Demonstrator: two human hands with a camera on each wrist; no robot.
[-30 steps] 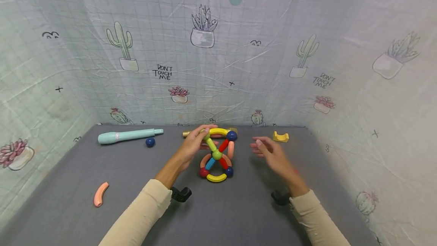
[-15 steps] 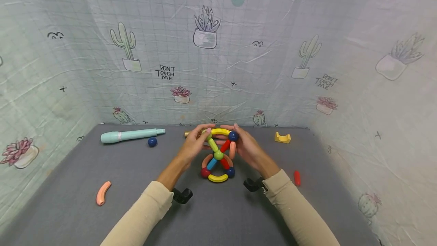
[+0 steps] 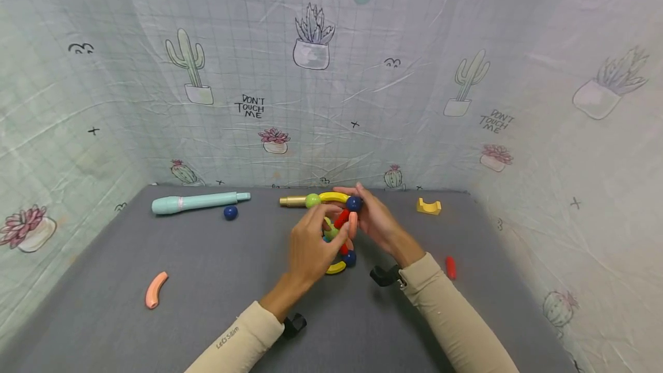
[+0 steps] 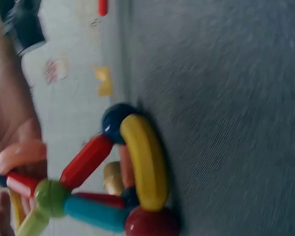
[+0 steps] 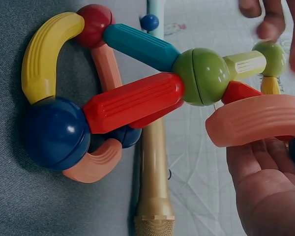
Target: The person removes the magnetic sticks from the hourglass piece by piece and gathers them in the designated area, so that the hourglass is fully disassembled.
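A magnetic ball-and-stick toy [image 3: 339, 219] stands upright in the middle of the table, a ring of balls and curved sticks at its base. My right hand [image 3: 380, 226] holds its upper right side at a dark blue ball [image 3: 354, 204], from which a curved orange stick [image 5: 265, 118] hangs. In front of the toy is my left hand [image 3: 311, 246], partly covering it in the head view. In the right wrist view, its blurred fingers [image 5: 268, 22] are apart from the light green stick [image 5: 246, 64]. A light green ball [image 3: 313, 200] joins the top yellow stick.
Behind the toy lies a gold microphone [image 5: 155, 182]. A teal tapered tube [image 3: 199, 202] and a loose blue ball [image 3: 230, 212] are at the back left, a curved orange stick [image 3: 155, 290] front left. On the right are a yellow U-shaped block [image 3: 429, 206] and a red stick [image 3: 450, 267].
My right hand has come in from the right and taken hold at the dark blue ball. My left hand has let go of the light green ball and moved down in front of the toy.
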